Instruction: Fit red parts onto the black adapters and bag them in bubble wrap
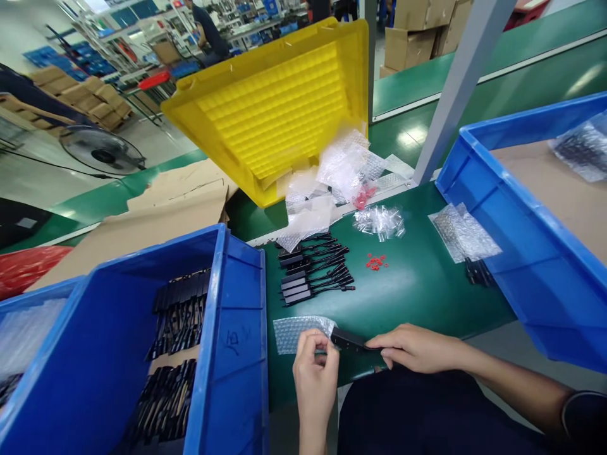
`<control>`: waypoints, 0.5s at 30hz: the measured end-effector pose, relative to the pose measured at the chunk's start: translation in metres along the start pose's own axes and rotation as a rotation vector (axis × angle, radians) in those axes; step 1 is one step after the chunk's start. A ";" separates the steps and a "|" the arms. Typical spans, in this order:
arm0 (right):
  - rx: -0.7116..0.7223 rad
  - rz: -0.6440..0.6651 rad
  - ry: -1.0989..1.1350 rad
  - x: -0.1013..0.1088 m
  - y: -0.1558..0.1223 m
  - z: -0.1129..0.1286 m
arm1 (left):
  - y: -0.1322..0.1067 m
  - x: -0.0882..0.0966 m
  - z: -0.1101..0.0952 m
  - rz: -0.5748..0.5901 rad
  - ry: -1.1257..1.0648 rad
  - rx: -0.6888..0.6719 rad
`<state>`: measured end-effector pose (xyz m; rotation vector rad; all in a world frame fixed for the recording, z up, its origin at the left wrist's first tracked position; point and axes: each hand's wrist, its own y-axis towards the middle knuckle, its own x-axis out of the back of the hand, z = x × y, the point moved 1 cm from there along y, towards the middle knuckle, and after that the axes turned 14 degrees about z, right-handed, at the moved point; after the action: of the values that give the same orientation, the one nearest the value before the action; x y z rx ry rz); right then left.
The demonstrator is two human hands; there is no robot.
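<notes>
A bubble-wrap bag lies at the front of the green bench, its mouth toward a black box-shaped device with a cable. My left hand pinches the bag at its mouth, fingers curled. The end of the device meets the bag there; how far inside it sits is hidden. My right hand grips the device's cable end from the right. Just beyond, a row of similar black devices with cables lies side by side. Small red rings are scattered to their right.
Blue bins stand at left and right; the left one holds black devices. Clear plastic pieces and bubble-wrap bags pile before a tilted yellow tray. Another bubble-wrap bag lies by the right bin. A grey post rises behind.
</notes>
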<state>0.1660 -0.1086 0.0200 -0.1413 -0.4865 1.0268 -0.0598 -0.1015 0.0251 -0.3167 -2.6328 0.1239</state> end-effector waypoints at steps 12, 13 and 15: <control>-0.085 -0.242 -0.259 0.008 0.010 0.006 | -0.010 -0.030 -0.036 0.181 0.098 -0.216; -0.077 -0.236 -0.338 0.009 0.009 0.007 | -0.008 -0.026 -0.033 0.108 0.089 -0.212; -0.058 -0.232 -0.475 0.007 0.009 0.007 | 0.001 -0.015 -0.028 -0.006 -0.026 -0.163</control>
<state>0.1587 -0.0990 0.0258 0.1101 -0.9421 0.8150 -0.0332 -0.1030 0.0423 -0.3643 -2.6745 -0.0897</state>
